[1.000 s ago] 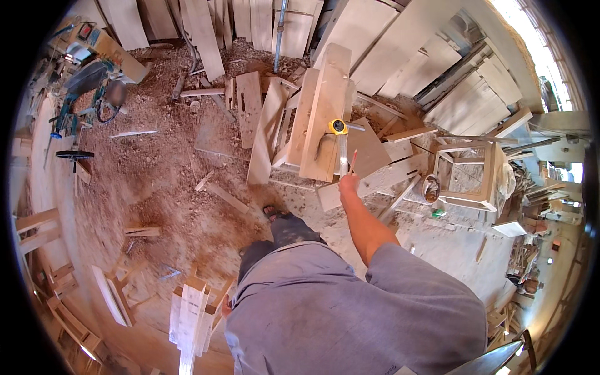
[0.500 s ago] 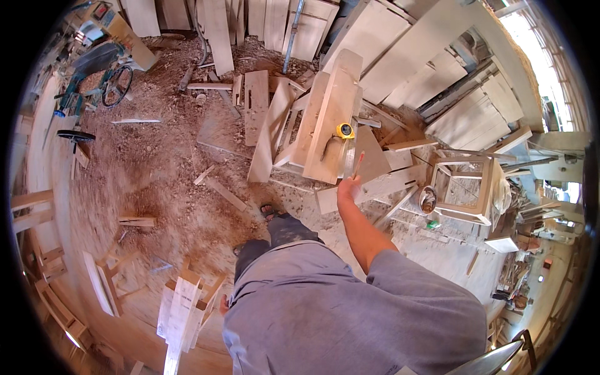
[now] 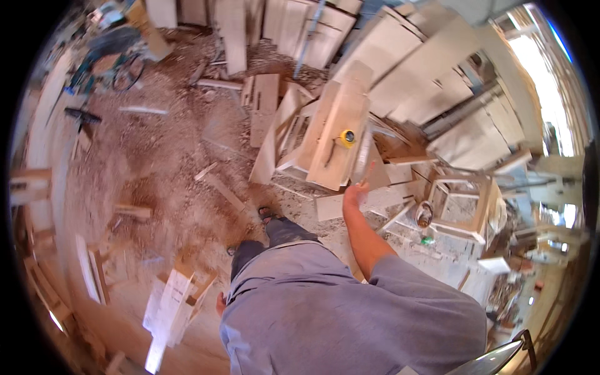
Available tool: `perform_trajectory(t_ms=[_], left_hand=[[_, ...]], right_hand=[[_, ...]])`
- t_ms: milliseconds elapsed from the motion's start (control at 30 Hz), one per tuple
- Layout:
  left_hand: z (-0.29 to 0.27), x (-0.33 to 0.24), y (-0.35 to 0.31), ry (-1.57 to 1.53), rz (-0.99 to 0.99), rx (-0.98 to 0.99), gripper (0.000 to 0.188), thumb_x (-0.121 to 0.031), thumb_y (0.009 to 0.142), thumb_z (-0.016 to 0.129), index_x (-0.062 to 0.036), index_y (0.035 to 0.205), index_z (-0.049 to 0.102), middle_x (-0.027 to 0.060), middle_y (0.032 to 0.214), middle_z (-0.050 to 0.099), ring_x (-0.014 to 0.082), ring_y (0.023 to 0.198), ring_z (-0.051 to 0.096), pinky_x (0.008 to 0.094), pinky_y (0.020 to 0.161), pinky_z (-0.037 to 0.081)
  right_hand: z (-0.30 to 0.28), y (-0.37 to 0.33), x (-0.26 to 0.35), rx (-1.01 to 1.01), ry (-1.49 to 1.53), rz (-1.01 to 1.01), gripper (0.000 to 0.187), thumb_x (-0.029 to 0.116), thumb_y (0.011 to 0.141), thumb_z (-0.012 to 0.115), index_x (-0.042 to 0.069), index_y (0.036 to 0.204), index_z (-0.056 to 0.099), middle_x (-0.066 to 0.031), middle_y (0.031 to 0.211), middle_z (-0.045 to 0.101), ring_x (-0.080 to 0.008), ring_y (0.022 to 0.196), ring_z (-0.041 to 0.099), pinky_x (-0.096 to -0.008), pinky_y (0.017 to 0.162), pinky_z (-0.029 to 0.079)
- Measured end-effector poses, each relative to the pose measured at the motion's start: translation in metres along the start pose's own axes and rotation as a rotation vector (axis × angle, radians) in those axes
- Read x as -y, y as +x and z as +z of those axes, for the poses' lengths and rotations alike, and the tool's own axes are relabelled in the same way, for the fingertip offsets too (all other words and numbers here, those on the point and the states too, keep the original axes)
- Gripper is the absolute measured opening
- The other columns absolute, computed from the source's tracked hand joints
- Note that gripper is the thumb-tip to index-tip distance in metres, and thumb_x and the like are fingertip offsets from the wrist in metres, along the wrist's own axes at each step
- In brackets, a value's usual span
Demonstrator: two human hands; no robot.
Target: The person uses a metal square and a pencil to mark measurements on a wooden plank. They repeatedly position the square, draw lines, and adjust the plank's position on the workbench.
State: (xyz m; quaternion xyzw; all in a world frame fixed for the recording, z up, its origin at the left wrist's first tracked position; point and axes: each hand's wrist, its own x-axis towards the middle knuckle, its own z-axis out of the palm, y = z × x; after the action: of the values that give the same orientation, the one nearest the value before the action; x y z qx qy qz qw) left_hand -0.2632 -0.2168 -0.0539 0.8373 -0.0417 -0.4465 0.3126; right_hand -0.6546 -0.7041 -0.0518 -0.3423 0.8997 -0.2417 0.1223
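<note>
My right hand reaches forward, closed around a thin reddish pencil that points up and away from me. Beside it is the near end of a wooden bench with boards on top. On those boards rests a yellow and black tape measure. Next to the tape lies a dark, curved thin item, too blurred to name. Low at my left side hangs my left hand, mostly hidden by my shirt, so its fingers are unclear.
Boards lean along the far right wall. A wooden frame stands at right, near a round container. Stacked pieces of wood are at my lower left. Wood shavings and offcuts litter the floor.
The whole view has shifted slightly and blurred, with the bench lower in it. My right hand still holds the pencil near the bench end. The tape measure stays on the boards.
</note>
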Motion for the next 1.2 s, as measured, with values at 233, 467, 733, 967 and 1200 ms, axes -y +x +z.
perform_trajectory(t_ms=[233,467,733,967,1200], left_hand=[[0.000,-0.098,-0.037,-0.152,0.022,-0.152,0.063,-0.028,0.088,0.066,0.0093,0.135,0.048,0.0161,0.093,0.072,0.0204,0.087,0.066,0.0347,0.079,0.052],[-0.011,-0.205,-0.058,-1.027,0.212,-0.046,0.079,-0.022,0.091,0.067,0.0089,0.149,0.022,0.0183,0.118,0.065,0.0211,0.092,0.067,0.0308,0.082,0.052],[-0.066,-0.190,-0.095,-1.671,0.188,-0.011,0.067,-0.024,0.093,0.065,0.0018,0.143,0.029,0.0145,0.107,0.067,0.0187,0.077,0.065,0.0309,0.064,0.053],[-0.102,-0.142,-0.093,-2.119,-0.103,-0.306,0.017,-0.022,0.089,0.066,-0.0074,0.095,0.058,0.0086,0.084,0.065,0.0193,0.065,0.059,0.0330,0.061,0.052],[-0.109,-0.092,-0.064,-2.198,0.172,-0.559,0.023,0.000,0.087,0.055,-0.0082,0.108,0.049,0.0162,0.096,0.068,0.0260,0.072,0.065,0.0345,0.062,0.053]], right_hand=[[0.009,-0.022,0.052,0.119,0.240,-0.686,0.019,0.009,0.093,0.051,-0.005,0.105,0.056,-0.0125,0.091,0.060,-0.0230,0.077,0.058,-0.0359,0.069,0.049],[0.009,-0.186,0.171,0.983,0.184,-1.072,0.028,0.013,0.097,0.050,-0.003,0.119,0.057,-0.0090,0.098,0.059,-0.0178,0.085,0.055,-0.0342,0.077,0.047],[-0.070,-0.437,0.221,1.651,0.262,-2.043,0.020,-0.001,0.083,0.055,0.003,0.102,0.060,-0.0161,0.086,0.060,-0.0357,0.082,0.061,-0.0420,0.071,0.049],[-0.072,-0.539,0.210,1.891,0.140,-2.560,0.012,0.003,0.086,0.058,0.004,0.098,0.061,-0.0150,0.090,0.064,-0.0359,0.086,0.064,-0.0412,0.072,0.052],[-0.029,-0.581,0.204,1.912,0.138,-2.192,0.006,0.002,0.097,0.048,0.002,0.099,0.053,-0.0147,0.096,0.068,-0.0262,0.082,0.066,-0.0365,0.071,0.053]])
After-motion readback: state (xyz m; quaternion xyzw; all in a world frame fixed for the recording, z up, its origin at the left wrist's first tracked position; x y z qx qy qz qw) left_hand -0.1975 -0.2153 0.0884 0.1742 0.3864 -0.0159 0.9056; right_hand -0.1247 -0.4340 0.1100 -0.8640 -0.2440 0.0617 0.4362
